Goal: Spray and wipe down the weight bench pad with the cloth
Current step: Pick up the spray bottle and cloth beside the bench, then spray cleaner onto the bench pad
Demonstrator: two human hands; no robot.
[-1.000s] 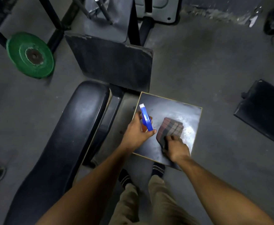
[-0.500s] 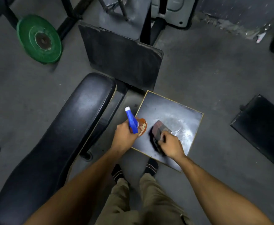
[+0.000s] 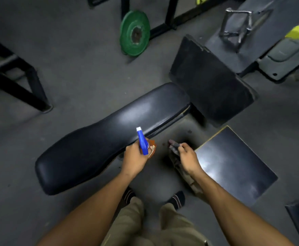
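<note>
The long black weight bench pad [image 3: 99, 141] runs diagonally across the middle of the head view. My left hand [image 3: 136, 158] grips a spray bottle [image 3: 142, 141] with a blue trigger head and an orange body, its white nozzle over the pad's near edge. My right hand [image 3: 187, 159] holds a crumpled checked cloth [image 3: 176, 152], which hangs down below the wrist, above the floor between the bench and a square black seat pad [image 3: 233, 162] with wet streaks.
A second black pad [image 3: 210, 80] leans upright behind the bench. A green weight plate [image 3: 134, 32] stands against a black rack frame at the top. Another black frame [image 3: 15, 80] is at the left. My feet in dark socks [image 3: 178, 198] stand on the grey floor.
My view swung left, from the square seat pad to the long bench pad. The right hand lifted the cloth off the square pad. The left hand carried the bottle over the bench edge.
</note>
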